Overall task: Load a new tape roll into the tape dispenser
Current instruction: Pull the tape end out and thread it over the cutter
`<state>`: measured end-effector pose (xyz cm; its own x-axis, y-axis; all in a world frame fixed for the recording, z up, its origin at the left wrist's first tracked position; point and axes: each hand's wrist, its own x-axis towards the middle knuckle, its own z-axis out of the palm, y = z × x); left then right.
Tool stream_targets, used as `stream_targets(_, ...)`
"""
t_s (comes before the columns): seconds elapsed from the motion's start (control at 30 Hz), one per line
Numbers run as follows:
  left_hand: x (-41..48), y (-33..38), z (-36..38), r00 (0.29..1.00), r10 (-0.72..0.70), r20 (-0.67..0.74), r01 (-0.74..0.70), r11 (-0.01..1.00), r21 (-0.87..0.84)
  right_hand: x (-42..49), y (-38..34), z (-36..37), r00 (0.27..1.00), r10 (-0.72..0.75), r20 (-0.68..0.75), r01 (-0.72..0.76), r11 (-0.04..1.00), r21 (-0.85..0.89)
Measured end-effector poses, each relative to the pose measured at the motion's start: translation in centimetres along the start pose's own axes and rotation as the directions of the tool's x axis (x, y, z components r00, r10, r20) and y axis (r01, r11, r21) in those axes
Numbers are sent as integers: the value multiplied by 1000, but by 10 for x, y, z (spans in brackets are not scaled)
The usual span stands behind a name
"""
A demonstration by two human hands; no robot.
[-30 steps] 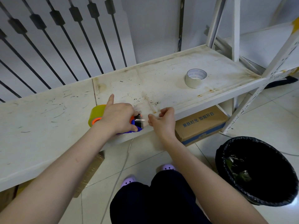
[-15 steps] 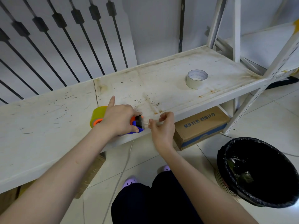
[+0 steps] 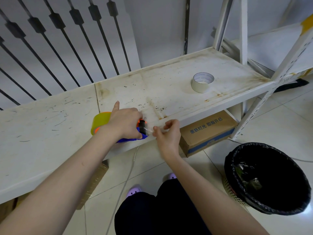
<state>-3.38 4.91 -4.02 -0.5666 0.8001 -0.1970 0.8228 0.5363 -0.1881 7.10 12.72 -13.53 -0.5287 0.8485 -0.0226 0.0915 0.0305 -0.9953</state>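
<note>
arms: ours are bare, no sleeves showing
legs: our dark trousers (image 3: pixel 162 211)
feet: our lilac clogs (image 3: pixel 134 190) with small dark dots

Yellow tape roll (image 3: pixel 100 122) sits in the blue-orange dispenser (image 3: pixel 141 131) (at shelf's front edge).

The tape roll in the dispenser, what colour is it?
Yellow. The tape roll shows in the head view, behind the left hand holding the dispenser.

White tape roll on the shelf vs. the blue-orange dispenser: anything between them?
Nothing. The head view shows only bare, stained white metal shelf between the white tape roll and the blue-and-orange tape dispenser.
</note>
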Motion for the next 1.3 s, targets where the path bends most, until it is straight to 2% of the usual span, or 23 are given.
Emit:
stream_targets(0.23,0,-1,1,1000,-9,1,9,1000,-20,-2,-6,-6,997,-64,-31,66,995,74)
stream_targets(0.53,-1,-1,2,1000,-5,-9,5,999,-33,1,-4,1,999,34,-22,-34,999,38)
stream_targets(0.7,-3,-2,1,1000,-18,-7,17,999,-43,3,-8,-1,993,119,1,-119,993,5)
stream_targets(0.97,5,9,-9,989,-14,148,11,1000,20,9,-15,-15,944,313,101,-324,938,126)
stream_targets(1.3,-14,-9,-29,998,17,-65,-29,983,-180,4,-48,-28,951,269,156,-300,923,240)
